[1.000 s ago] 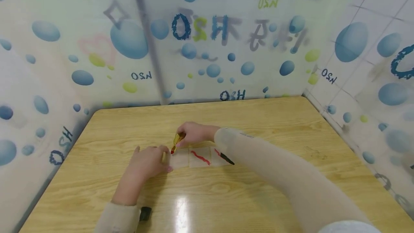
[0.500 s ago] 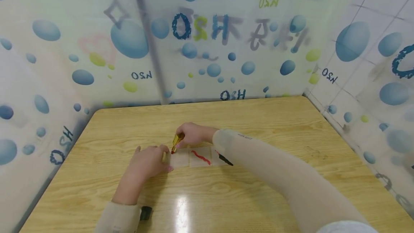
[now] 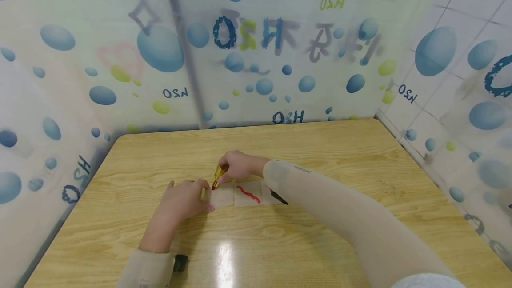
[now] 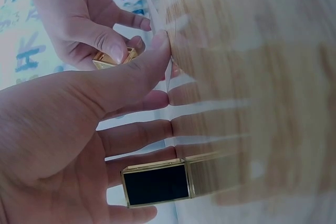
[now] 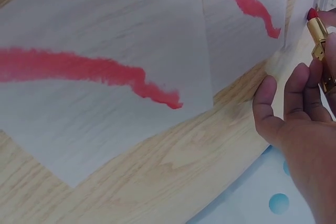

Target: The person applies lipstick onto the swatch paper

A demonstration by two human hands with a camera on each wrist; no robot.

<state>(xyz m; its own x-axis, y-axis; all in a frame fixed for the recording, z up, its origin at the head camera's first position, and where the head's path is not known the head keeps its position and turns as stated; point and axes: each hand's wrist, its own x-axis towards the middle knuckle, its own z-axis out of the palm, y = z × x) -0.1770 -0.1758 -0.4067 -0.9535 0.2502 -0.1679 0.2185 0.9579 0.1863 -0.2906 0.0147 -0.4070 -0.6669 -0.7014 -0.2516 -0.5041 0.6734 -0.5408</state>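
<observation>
In the head view my left hand (image 3: 184, 201) touches the left edge of a thin white paper sheet (image 3: 222, 198); its thumb and fingertips rest on it and on the table. My right hand (image 3: 238, 165) pinches a gold lipstick (image 5: 317, 32), tilted, its red tip at that sheet's upper left corner. Beside it lies a second sheet (image 3: 248, 186) with a slanting red streak (image 3: 249, 194). A third sheet, also streaked, is partly hidden by the right forearm. In the left wrist view a black, gold-edged cap (image 4: 156, 183) stands on the table before the left hand's fingers.
The sheets lie in a row on a glossy wooden table (image 3: 320, 146). Walls with printed blue and green spots (image 3: 264, 87) border its back and sides. A small black block (image 3: 180, 263) shows beside the left cuff, and a dark piece (image 3: 278, 197) by the right forearm.
The right forearm has shifted slightly left, covering more of the third sheet's red streak. The lipstick tip stays at nearly the same spot, and the left hand has not moved.
</observation>
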